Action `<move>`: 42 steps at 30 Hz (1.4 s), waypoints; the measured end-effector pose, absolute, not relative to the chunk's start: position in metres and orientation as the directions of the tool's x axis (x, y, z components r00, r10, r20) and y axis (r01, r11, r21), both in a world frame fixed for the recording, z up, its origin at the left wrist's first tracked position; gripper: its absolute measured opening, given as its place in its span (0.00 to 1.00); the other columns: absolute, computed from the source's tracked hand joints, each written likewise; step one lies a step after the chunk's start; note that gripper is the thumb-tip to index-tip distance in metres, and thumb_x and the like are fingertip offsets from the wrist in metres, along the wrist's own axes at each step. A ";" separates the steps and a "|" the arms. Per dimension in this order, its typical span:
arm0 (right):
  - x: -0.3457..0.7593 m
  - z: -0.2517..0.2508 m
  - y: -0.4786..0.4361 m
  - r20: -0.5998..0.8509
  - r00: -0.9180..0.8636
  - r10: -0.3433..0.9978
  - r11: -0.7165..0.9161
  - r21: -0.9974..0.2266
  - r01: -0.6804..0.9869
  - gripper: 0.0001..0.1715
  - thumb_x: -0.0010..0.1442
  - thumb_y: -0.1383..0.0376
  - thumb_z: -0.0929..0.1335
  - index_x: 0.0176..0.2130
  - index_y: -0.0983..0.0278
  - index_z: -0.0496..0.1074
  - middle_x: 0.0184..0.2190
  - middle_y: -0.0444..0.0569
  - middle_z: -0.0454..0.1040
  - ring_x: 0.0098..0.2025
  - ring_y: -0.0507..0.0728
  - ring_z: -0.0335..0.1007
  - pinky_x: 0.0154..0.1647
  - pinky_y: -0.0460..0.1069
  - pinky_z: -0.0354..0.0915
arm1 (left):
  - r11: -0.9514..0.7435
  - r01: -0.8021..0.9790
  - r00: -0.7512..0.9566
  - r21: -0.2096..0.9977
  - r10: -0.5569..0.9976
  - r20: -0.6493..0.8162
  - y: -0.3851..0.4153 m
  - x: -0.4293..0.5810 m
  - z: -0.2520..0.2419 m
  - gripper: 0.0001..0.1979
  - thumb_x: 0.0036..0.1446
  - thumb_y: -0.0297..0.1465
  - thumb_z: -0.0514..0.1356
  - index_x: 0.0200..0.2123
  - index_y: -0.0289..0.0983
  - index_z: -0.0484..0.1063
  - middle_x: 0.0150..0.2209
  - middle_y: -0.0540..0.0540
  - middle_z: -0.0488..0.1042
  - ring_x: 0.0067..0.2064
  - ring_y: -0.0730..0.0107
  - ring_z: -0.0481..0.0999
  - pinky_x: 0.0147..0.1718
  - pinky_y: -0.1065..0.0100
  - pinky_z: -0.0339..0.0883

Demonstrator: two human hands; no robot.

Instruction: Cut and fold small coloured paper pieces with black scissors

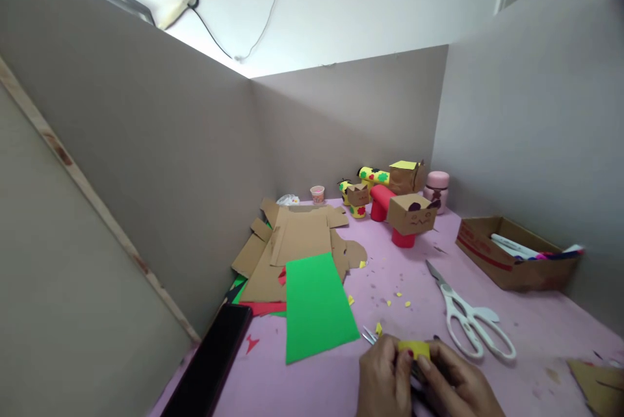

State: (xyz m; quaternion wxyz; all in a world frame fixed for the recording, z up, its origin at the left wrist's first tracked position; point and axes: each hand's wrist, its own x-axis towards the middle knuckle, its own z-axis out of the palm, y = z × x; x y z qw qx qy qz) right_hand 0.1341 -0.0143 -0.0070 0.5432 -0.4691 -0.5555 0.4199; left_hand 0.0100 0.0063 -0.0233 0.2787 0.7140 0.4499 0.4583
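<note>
A yellow scrap (414,349) is pinched between left hand (385,378) and right hand (455,384) at the table's near edge (small scissors (369,335) beside), where a loosened pinch could drop it.

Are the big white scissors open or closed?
Closed. The white scissors lie flat on the pink table, blades together in one point, and neither hand touches them.

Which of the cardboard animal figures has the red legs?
The front figure, nearest the white scissors: its box head has dark ears, and it stands on red tubes. The others behind stand on yellow, spotted tubes.
</note>
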 end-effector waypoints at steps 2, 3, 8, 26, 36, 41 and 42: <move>0.135 -0.007 -0.014 0.236 -0.015 0.972 0.237 -0.971 0.030 0.18 0.57 0.50 0.66 0.29 0.62 0.70 0.24 0.45 0.71 0.29 0.58 0.68 0.32 0.49 0.67 | -0.432 0.386 0.188 0.815 0.902 0.389 0.005 0.008 -0.017 0.19 0.64 0.40 0.43 0.26 0.39 0.63 0.25 0.44 0.70 0.27 0.63 0.67 0.27 0.66 0.55; 0.135 -0.007 -0.014 0.244 -0.035 0.969 0.245 -0.969 0.029 0.18 0.58 0.52 0.66 0.28 0.63 0.69 0.23 0.44 0.70 0.28 0.58 0.67 0.30 0.49 0.65 | -0.431 0.385 0.201 0.816 0.902 0.381 0.004 0.008 -0.014 0.18 0.64 0.38 0.44 0.26 0.39 0.63 0.25 0.44 0.70 0.28 0.64 0.68 0.28 0.66 0.55; 0.135 -0.007 -0.013 0.252 -0.020 0.968 0.253 -0.966 0.050 0.18 0.59 0.54 0.66 0.25 0.64 0.67 0.20 0.40 0.63 0.23 0.53 0.58 0.23 0.46 0.58 | -0.385 0.327 0.193 0.863 0.921 0.338 0.002 0.009 -0.005 0.15 0.63 0.35 0.47 0.26 0.39 0.62 0.25 0.48 0.68 0.28 0.65 0.67 0.28 0.68 0.56; 0.134 0.000 -0.007 0.262 0.069 0.963 0.262 -0.965 0.009 0.20 0.59 0.54 0.65 0.23 0.62 0.60 0.16 0.35 0.59 0.18 0.49 0.54 0.21 0.45 0.53 | -0.323 0.157 0.126 0.933 0.944 0.305 0.004 0.010 0.003 0.17 0.60 0.41 0.53 0.22 0.39 0.62 0.20 0.54 0.61 0.25 0.70 0.61 0.25 0.71 0.54; 0.133 -0.006 -0.007 0.282 0.016 0.959 0.281 -0.959 0.017 0.22 0.59 0.49 0.64 0.24 0.62 0.61 0.17 0.37 0.63 0.16 0.49 0.55 0.17 0.44 0.53 | -0.269 0.003 0.108 0.963 0.958 0.267 0.002 0.005 -0.006 0.14 0.56 0.43 0.56 0.28 0.39 0.61 0.23 0.54 0.62 0.26 0.70 0.64 0.28 0.70 0.60; 0.128 -0.011 -0.011 0.316 -0.026 0.948 0.317 -0.946 0.063 0.21 0.60 0.51 0.63 0.24 0.62 0.63 0.18 0.39 0.65 0.18 0.50 0.57 0.19 0.45 0.54 | -0.228 -0.054 0.144 0.972 0.962 0.233 0.003 0.002 -0.008 0.14 0.54 0.42 0.58 0.34 0.37 0.64 0.27 0.51 0.67 0.28 0.70 0.67 0.27 0.70 0.62; 0.128 -0.011 -0.012 0.322 -0.025 0.947 0.323 -0.943 0.077 0.21 0.61 0.51 0.63 0.24 0.62 0.62 0.18 0.39 0.64 0.18 0.50 0.57 0.19 0.45 0.54 | -0.225 -0.054 0.163 0.973 0.959 0.231 0.003 0.000 -0.008 0.15 0.53 0.42 0.60 0.32 0.36 0.65 0.26 0.50 0.68 0.27 0.70 0.67 0.26 0.71 0.62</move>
